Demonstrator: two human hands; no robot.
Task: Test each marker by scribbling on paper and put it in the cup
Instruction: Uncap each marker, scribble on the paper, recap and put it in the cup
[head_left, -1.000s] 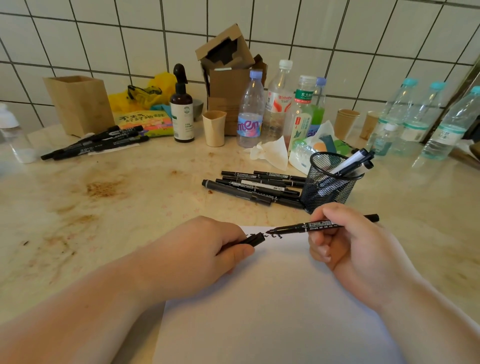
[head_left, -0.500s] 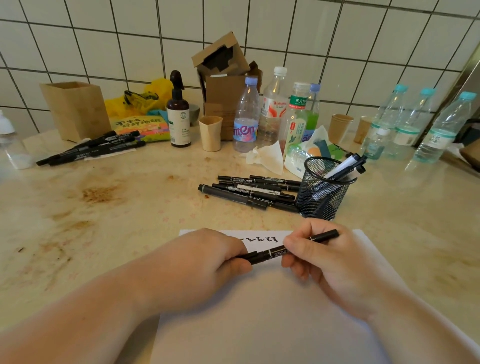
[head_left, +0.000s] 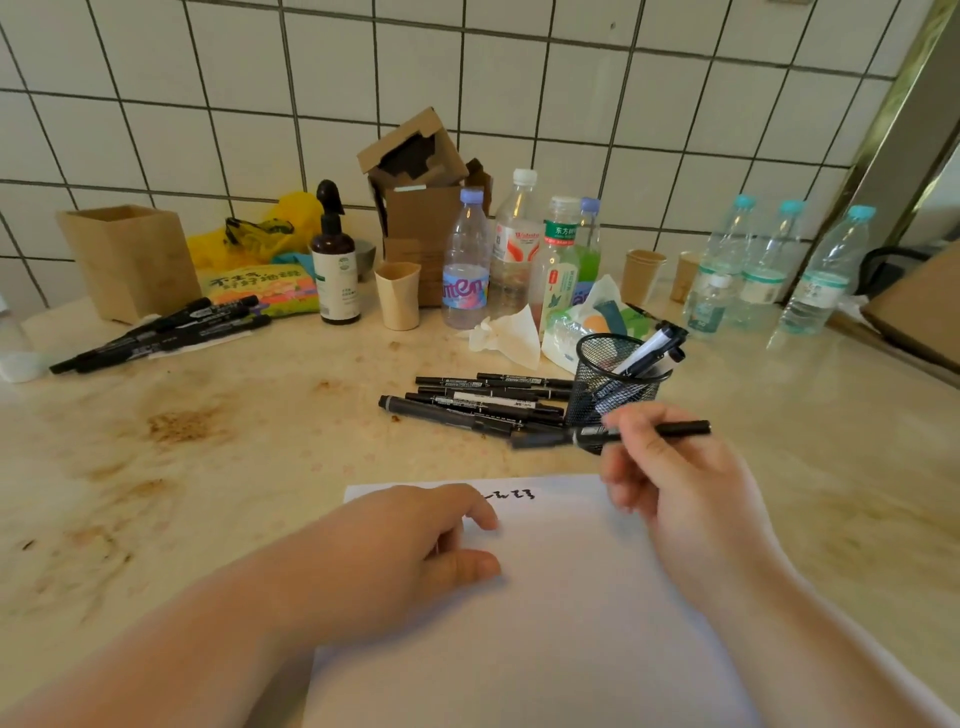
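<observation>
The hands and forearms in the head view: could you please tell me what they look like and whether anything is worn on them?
Both hands, the left hand and the right hand, are bare: no gloves, rings, watch or bracelet show. The forearms are bare too, with no sleeve in view up to the frame's edge. The right hand is slightly motion-blurred, so fine detail there cannot be told.

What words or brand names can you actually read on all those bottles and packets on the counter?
"tten", partly cut off: pink and blue label on the purple-capped bottle.
"东方树叶": green label on the tea bottle.
Red logo on the white-capped bottle: too blurred to read.
Colourful packet, brown spray bottle, markers: print too small.
</observation>
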